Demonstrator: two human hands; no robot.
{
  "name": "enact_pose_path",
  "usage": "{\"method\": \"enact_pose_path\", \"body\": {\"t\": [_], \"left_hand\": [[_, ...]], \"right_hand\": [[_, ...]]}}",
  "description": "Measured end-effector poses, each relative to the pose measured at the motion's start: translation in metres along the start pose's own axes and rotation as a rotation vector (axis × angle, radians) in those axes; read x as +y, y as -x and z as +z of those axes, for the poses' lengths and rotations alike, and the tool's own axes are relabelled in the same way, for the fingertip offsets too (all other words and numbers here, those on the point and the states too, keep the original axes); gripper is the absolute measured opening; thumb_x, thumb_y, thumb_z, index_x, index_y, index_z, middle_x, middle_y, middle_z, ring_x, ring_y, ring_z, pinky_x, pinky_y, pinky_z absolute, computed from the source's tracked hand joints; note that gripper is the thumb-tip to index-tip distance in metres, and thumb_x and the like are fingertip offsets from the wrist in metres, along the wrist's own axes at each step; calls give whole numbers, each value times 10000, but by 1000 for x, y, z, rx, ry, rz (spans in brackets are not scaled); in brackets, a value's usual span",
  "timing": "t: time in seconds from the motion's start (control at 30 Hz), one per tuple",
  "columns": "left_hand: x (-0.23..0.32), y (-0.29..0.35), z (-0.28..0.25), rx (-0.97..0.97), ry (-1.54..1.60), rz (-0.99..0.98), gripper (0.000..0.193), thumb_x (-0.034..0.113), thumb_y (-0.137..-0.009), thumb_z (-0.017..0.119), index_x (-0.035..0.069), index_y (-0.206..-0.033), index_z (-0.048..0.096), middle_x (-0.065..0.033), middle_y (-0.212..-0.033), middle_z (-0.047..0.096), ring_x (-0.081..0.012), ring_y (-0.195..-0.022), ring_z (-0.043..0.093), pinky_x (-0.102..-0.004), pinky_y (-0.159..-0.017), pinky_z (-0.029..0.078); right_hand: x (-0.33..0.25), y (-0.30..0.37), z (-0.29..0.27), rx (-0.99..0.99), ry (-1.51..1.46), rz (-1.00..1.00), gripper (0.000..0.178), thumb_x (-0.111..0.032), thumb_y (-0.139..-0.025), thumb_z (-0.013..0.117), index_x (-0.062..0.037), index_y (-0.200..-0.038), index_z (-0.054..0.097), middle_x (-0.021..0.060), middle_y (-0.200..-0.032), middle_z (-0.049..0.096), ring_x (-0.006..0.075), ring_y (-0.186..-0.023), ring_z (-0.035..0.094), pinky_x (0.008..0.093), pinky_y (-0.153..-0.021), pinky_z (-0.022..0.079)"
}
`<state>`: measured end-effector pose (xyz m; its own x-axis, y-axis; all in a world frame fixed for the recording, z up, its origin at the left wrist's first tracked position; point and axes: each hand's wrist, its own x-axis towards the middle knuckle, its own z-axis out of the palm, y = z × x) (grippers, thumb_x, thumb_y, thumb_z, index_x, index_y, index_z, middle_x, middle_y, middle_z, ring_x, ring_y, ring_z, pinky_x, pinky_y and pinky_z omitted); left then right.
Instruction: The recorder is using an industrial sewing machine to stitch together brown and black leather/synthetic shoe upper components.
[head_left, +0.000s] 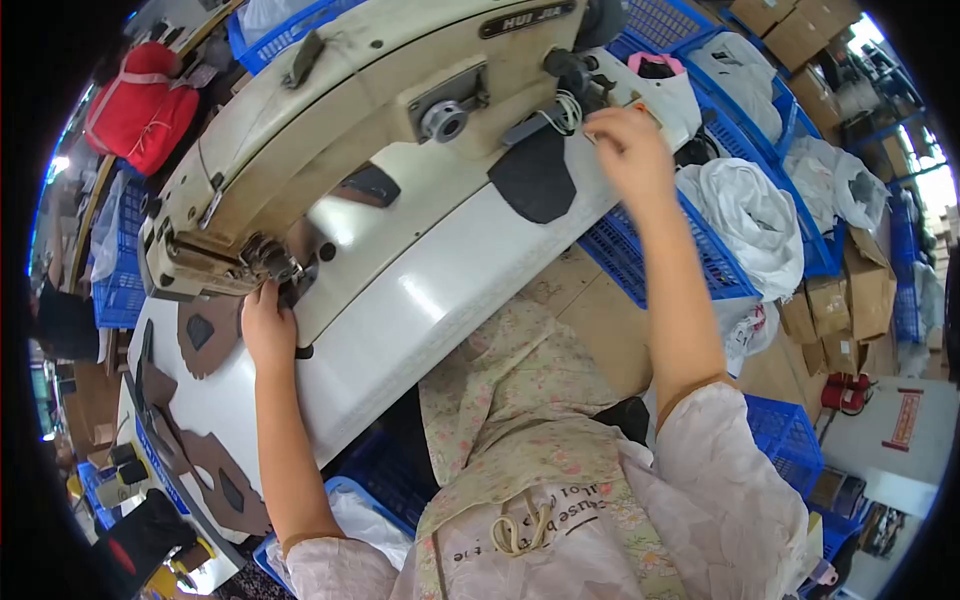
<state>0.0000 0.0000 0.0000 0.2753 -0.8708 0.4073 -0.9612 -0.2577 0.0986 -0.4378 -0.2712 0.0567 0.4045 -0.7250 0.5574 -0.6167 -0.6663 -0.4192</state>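
The brown piece, at the left of the frame, seems light and flexible, best held flat by its edge, where the left hand rests, fingers bent; whether it or the half-curled right hand grips anything, I cannot tell.

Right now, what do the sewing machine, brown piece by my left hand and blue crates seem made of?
Sewing machine: likely painted metal, semi-gloss cream, grimy. Brown piece: maybe leather or synthetic; matte, thin, cut sheet. Blue crates: probably molded plastic, satin, with regular lattice walls.
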Motion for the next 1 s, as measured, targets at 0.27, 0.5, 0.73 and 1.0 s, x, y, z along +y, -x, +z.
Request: {"method": "enact_pose_path", "body": {"t": [0.27,0.5,0.73,1.0], "left_hand": [[13,1,0,-29,49,-68,378,-31,-725,554,27,-1094,610,-203,-971,611,-421,-913,561,-491,-782,464],[13,1,-1,0,47,-52,359,-25,-720,554,19,-1071,614,-204,-947,619,-417,-917,564,-487,-797,462],[12,-2,-11,-70,53,-72,471,-22,-693,573,68,-1145,672,-180,-996,649,-374,-971,598,-460,-863,486],[21,-1,-20,-63,17,-109,374,55,-745,608,109,-1103,700,-130,-1042,654,-336,-976,640,-425,-821,532]], "right_hand": [[124,-20,-16,-322,290,-130,267,-7,-726,666,-121,-959,730,48,-1075,636,281,-1061,587,382,-899,501],[127,-41,-30,-477,367,-224,108,-44,-729,685,-91,-822,659,56,-964,627,300,-979,596,416,-804,496],[56,-20,-36,-79,-790,405,236,-148,-940,649,-20,-1090,519,123,-1049,672,207,-980,659,318,-821,506],[-226,39,35,-880,-1759,702,307,-94,-838,696,-69,-1122,581,-8,-822,549,50,-576,517,177,-454,382]]}}
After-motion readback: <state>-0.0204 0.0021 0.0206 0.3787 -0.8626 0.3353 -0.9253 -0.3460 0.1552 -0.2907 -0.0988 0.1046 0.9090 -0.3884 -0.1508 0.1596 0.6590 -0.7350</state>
